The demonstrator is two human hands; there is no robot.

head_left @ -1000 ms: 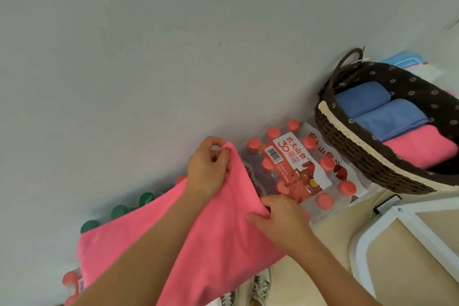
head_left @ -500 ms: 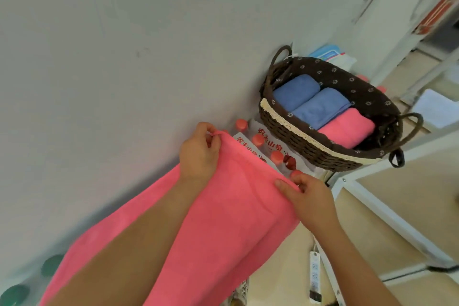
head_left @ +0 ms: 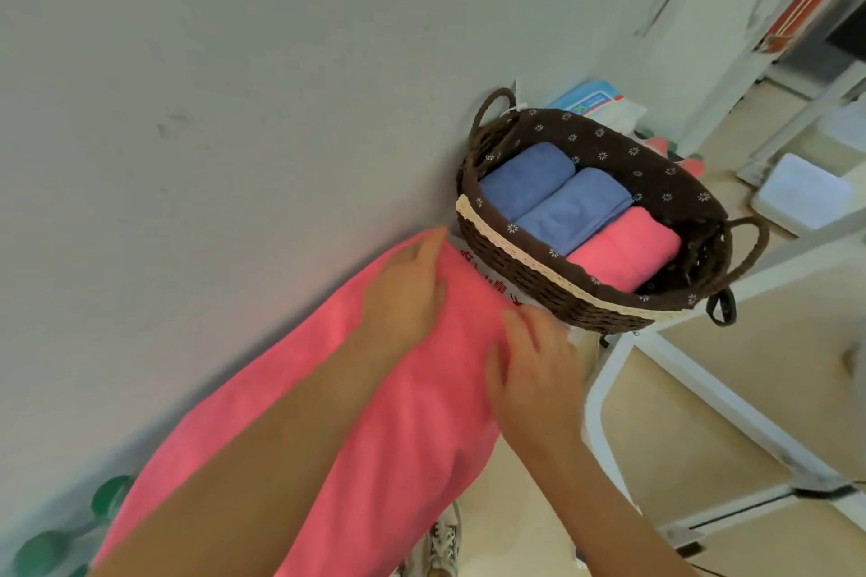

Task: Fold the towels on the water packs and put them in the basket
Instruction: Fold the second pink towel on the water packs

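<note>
A long pink towel (head_left: 328,412) lies spread over the water packs along the wall. My left hand (head_left: 407,290) rests flat on its far end with fingers stretched out. My right hand (head_left: 534,365) lies on the towel's near edge, fingers spread and relaxed. Only a sliver of the red-labelled water pack (head_left: 492,283) shows between the towel and the basket. The brown wicker basket (head_left: 539,281) stands just beyond, holding two folded blue towels (head_left: 553,197) and one folded pink towel (head_left: 623,248).
Green bottle caps (head_left: 110,497) peek out at the towel's lower left. The grey wall (head_left: 234,108) runs close behind. A white frame (head_left: 656,389) stands at the right over the beige floor. A shoe (head_left: 443,543) shows below.
Both hands let go of the towel's corners and now lie flat on it. The towel's end has been spread further right, covering most of the red-capped pack.
</note>
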